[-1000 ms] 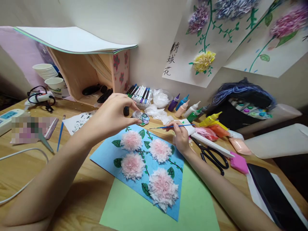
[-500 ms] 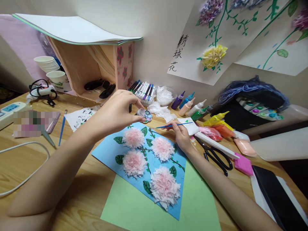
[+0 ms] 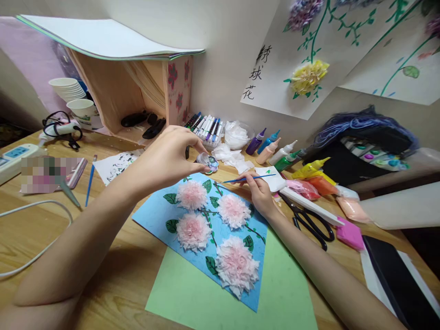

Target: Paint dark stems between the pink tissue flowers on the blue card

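My left hand (image 3: 173, 153) pinches a small clear cup (image 3: 202, 158) between thumb and fingertips, tilted beside a little flower-shaped paint palette (image 3: 213, 166). Between the fingers of my right hand (image 3: 257, 189) is a thin blue paintbrush (image 3: 266, 176), its tip pointing left over the top edge of a light blue board (image 3: 151, 215). Several fluffy pink paper flowers (image 3: 237, 266) stand out from this board, among painted green leaves and dark stems. Under the board lies a green sheet (image 3: 192, 293). The palm side of my left hand is hidden.
Glue bottles (image 3: 268, 151), markers (image 3: 208, 128) and a bowl of white tissue (image 3: 237, 135) line the wall. Black scissors (image 3: 311, 224) lie right of my right forearm. At left are another brush (image 3: 90, 181), a paint-stained paper (image 3: 118, 166) and a white cable (image 3: 41, 252).
The view has shifted very slightly. Both hands keep their holds on the cup and the paintbrush, almost still, and the board stays in place.
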Motion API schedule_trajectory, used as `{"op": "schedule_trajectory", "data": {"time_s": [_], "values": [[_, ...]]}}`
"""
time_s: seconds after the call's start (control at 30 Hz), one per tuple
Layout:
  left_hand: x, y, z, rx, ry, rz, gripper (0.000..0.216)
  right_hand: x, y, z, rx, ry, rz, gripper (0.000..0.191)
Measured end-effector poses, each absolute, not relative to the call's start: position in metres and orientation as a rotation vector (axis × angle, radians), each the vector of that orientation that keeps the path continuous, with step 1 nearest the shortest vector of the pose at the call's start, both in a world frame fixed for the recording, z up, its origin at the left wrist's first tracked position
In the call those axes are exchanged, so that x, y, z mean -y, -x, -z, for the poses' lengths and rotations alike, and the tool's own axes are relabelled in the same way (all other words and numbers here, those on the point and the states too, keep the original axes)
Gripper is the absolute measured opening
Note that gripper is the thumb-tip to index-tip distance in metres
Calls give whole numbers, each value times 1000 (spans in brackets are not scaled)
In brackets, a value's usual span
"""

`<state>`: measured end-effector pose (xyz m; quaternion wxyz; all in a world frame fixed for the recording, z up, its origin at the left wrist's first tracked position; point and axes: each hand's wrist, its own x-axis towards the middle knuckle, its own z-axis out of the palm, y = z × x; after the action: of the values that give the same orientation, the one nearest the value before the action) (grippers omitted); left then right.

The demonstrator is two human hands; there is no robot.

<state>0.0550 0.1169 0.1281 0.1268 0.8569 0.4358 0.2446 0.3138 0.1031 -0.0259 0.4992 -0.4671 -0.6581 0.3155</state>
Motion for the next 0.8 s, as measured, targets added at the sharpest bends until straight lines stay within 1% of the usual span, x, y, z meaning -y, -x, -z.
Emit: {"op": "schedule_trajectory", "data": {"time_s": [0.4, 0.8], "values": [[-115, -55, -132, -1304, -2486, -651, 25, -103, -314, 26, 1558, 1120, -729, 40], [-118, -53, -129, -1303, -2498, -641, 27, -103, -313, 26, 1582, 1103, -736, 38]]}}
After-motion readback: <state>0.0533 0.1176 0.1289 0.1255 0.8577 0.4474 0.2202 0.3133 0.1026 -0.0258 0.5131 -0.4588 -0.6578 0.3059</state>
